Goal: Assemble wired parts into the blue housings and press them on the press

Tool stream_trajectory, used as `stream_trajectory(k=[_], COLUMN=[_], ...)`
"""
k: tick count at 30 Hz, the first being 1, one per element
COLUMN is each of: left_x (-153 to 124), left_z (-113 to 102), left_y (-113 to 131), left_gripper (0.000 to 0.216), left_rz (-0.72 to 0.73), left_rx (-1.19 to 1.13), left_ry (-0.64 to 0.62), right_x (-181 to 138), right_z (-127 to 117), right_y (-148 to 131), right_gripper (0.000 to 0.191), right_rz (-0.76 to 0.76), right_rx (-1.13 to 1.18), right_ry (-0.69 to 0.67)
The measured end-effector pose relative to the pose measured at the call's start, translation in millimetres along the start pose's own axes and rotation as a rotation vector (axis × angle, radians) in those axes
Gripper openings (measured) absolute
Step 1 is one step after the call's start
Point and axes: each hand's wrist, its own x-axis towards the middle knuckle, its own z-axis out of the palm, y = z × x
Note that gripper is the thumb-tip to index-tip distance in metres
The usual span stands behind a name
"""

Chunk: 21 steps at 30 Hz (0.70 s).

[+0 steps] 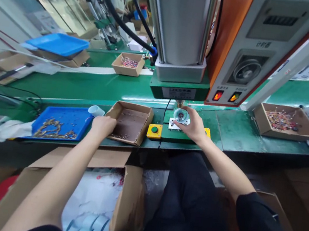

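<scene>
Round clear part [180, 115] sits on white fixture plate [174, 125] under press [184, 38], at fingertips of right hand [192, 128]. Right hand reaches forward, palm down, fingers pinching part's right side. Left hand [102, 126] rests knuckles-up on near edge of open cardboard box [131, 124], fingers curled closed; contents cannot be told. White cup [95, 111] just beside it, blue tray [64, 120] to left. Count on green surface [231, 128]: one part, one cup, two yellow button boxes [154, 130].

Green bench [237, 130], blue tray [66, 117] of brass-coloured parts, brown cardboard box [130, 121], yellow housing with green push button [154, 130], orange-and-grey press machine [241, 47], pale translucent cup [95, 111].
</scene>
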Motion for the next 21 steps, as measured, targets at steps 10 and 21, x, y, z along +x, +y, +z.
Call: stream_trajectory(k=[10, 21], left_x=[-5.3, -28.2], left_z=[-9.2, -11.0], left_y=[8.1, 48.8], left_gripper=[0.038, 0.039], left_rz=[-0.047, 0.012], left_rx=[0.130, -0.434], left_ry=[0.054, 0.475], right_x=[3.5, 1.7], right_z=[9.4, 11.6], right_y=[11.0, 8.5], right_gripper=[0.058, 0.056], right_rz=[-0.099, -0.161], right_rx=[-0.047, -0.105], right_ry=[0.072, 0.073])
